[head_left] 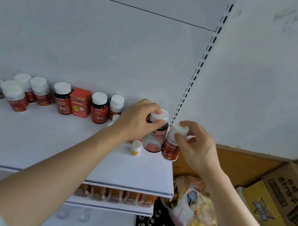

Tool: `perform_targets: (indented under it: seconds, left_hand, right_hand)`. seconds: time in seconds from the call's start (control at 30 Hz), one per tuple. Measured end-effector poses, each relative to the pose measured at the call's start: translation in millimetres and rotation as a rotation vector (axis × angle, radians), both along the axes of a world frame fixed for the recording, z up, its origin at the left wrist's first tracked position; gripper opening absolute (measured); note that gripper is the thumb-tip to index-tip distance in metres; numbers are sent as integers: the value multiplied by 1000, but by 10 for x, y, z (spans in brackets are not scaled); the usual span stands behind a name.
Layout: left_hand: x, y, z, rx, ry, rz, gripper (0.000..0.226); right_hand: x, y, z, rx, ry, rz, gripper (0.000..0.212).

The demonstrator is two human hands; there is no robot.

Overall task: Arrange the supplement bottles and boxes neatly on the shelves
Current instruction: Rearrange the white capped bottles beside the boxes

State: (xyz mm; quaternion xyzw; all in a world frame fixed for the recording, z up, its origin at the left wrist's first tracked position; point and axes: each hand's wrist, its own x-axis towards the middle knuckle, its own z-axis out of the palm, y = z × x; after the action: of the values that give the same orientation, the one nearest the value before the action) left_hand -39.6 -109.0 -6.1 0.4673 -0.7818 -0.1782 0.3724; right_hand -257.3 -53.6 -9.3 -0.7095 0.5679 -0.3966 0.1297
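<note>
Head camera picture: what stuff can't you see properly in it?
- Items on the lower shelf: blurred, half hidden by the shelf above.
- Bottles behind the left hand: mostly covered by it.
- Label on the bottle in the right hand: too small to read.

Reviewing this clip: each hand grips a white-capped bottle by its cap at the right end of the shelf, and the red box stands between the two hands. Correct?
Not quite. In the head view the left hand and right hand do grip bottle caps, but the red box stands further left in the back row, between two Fe bottles.
</note>
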Motion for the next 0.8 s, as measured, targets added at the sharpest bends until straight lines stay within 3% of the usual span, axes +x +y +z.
perform_targets:
  seconds: [0.4,0.8]
  left_hand:
    - [1170,537,79,-16,105,219,47]
    - [3004,1382,79,-33,141,396,46]
  right_hand:
    - [1122,77,126,63,-82,212,41]
    - [3022,634,177,1,-39,353,30]
